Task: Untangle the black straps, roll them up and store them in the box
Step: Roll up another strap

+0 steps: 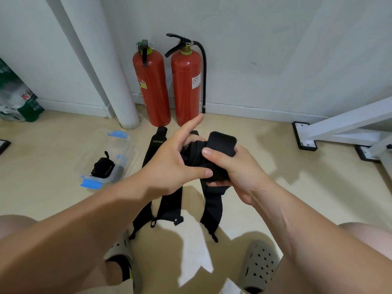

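**Head view.** We see both hands meeting at mid-frame above the floor (297,187). The left hand (174,162) grips a partly rolled strap (222,143) from the left. Its thumb presses on the near side of the roll, its index finger sticks out straight toward the wall, and its other fingers curl round the far side.

The right hand (239,172) holds the same roll from the right, with the thumb laid across the top and the fingers curled beneath. A rounded free end of the strap stands up above the right thumb, and a tail hangs from the roll down to the floor.

Beneath the hands we find the loose straps (169,202), lying flat on the floor side by side; one carries white lettering. The box (125,151), clear plastic with blue clips, sits on the floor to the left of the hands, well apart from them. It holds one rolled strap (102,167).

Two red fire extinguishers (152,88) stand against the wall behind, just beside a white pipe (110,71). Grey perforated sandals (258,266) show at the lower edge.
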